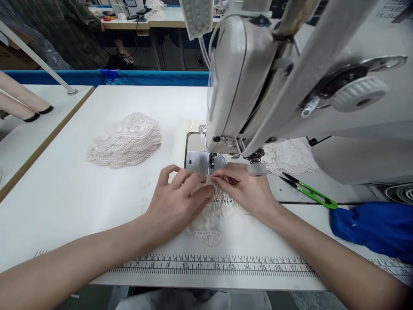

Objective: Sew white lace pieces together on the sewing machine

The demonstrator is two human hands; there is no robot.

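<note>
A cream lace piece [211, 219] lies in front of the sewing machine [232, 82], its scalloped end toward me. My left hand [183, 193] is closed on its left side, fingers bent and thumb tucked against the lace. From the right, my right hand [245, 187] pinches the lace's upper edge between thumb and forefinger. Both sets of fingertips nearly meet just before the presser foot [212, 160], which stands over the metal needle plate [196, 160]. Part of the lace is hidden under my hands.
A stack of lace pieces [125, 140] rests at the left, and more lace [288, 157] lies behind my right hand. Green thread snips [311, 191] and blue cloth [374, 228] are at the right. A printed ruler [200, 265] runs along the front edge. Another person [67, 34] stands beyond.
</note>
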